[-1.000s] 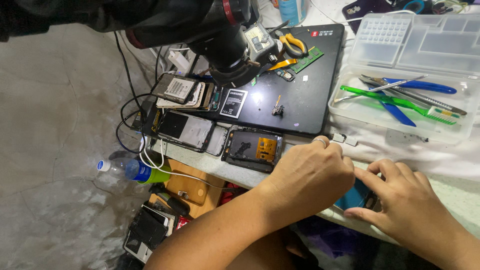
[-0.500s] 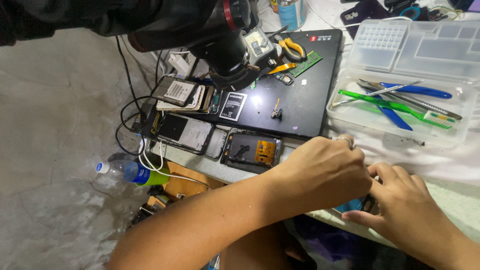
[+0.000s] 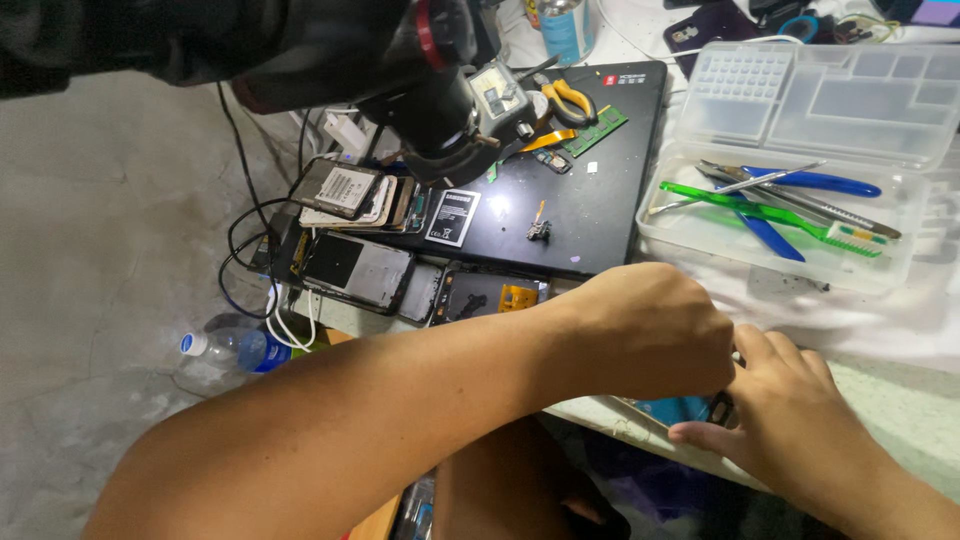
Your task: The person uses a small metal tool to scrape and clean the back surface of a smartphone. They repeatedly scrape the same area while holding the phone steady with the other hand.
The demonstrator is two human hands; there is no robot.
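Note:
My left hand (image 3: 640,330) reaches across from the lower left, curled knuckles-up over a small blue phone (image 3: 680,408) at the table's near edge. Its fingertips are hidden, so what they grip is unclear. My right hand (image 3: 790,410) comes in from the lower right and grips the phone's right end, its thumb against the left hand. Only a sliver of the blue phone shows between the hands.
Behind the hands lies a black laptop (image 3: 590,190) with small parts on its lid, and opened phones (image 3: 355,270) stacked to its left. A clear plastic tray (image 3: 690,225) holds tweezers, blue-handled tools and a green brush. A dark microscope head (image 3: 440,90) hangs above. A water bottle (image 3: 225,350) lies on the floor.
My left hand has slid right and closer over the blue phone, meeting the right hand. My forearm now covers part of the opened phones at the table edge.

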